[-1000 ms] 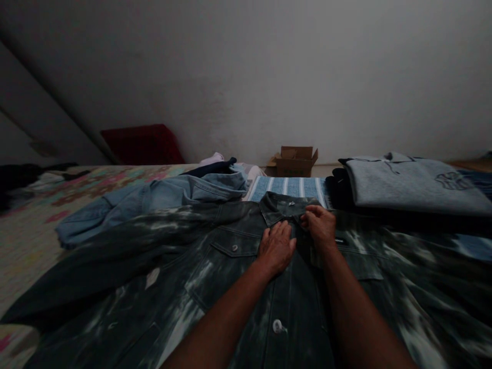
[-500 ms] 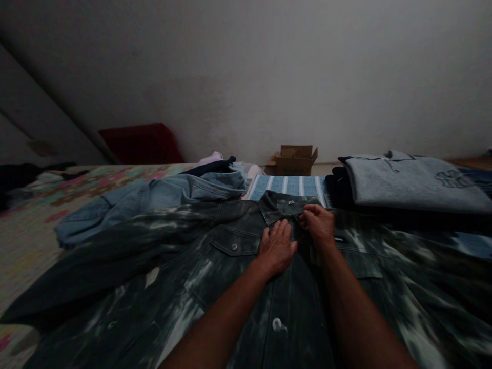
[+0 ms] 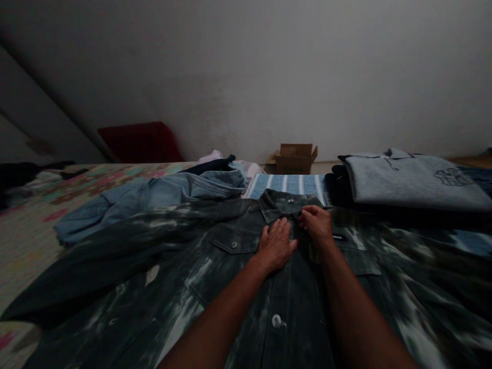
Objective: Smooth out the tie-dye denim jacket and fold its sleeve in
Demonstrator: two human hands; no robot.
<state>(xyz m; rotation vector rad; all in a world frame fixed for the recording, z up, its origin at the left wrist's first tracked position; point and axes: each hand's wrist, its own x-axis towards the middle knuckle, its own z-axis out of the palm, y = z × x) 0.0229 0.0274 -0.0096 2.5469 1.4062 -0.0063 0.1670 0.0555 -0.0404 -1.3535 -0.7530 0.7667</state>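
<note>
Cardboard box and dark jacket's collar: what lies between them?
In the head view, a blue-and-white striped cloth lies between the cardboard box and the collar.

Two bare forearms reach forward, the left forearm (image 3: 226, 312) slanting inward, the right forearm (image 3: 357, 302) angling in to meet it! Left hand (image 3: 274, 245) is palm down, fingers stretched ahead, thumb out toward its partner. And there's the right hand (image 3: 317, 225), near but apart, slightly farther forward, fingers curled inward, fingertips pinched!

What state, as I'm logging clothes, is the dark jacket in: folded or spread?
Spread: the dark jacket lies laid out wide, its sleeves extending to either side.
</note>
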